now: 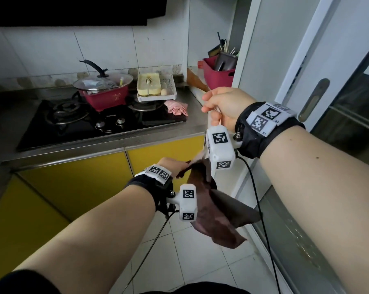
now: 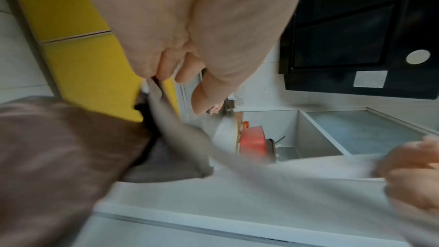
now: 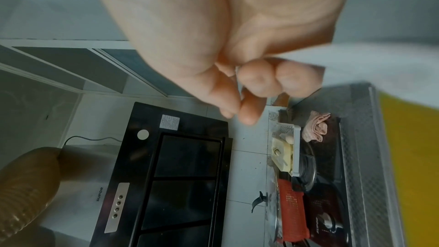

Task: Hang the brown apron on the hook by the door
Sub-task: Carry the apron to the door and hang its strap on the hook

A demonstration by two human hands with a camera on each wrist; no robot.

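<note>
beside the kitchen counter (image 1: 192,126), the left hand (image 1: 175,166) grips the brown apron (image 1: 211,209) while the right hand (image 1: 223,105) pinches its pale strap (image 2: 297,172).

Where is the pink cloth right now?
In the head view, the pink cloth lies crumpled on the steel counter's right part, at the stove's right edge, just in front of the white tray.

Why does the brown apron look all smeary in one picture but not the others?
Left wrist view: the brown apron and its pale strap are streaked with motion blur, as is the right hand. Head view: sharper, only the apron is slightly soft. Right wrist view: the right hand is blurry, the stove behind is clearer.
</note>
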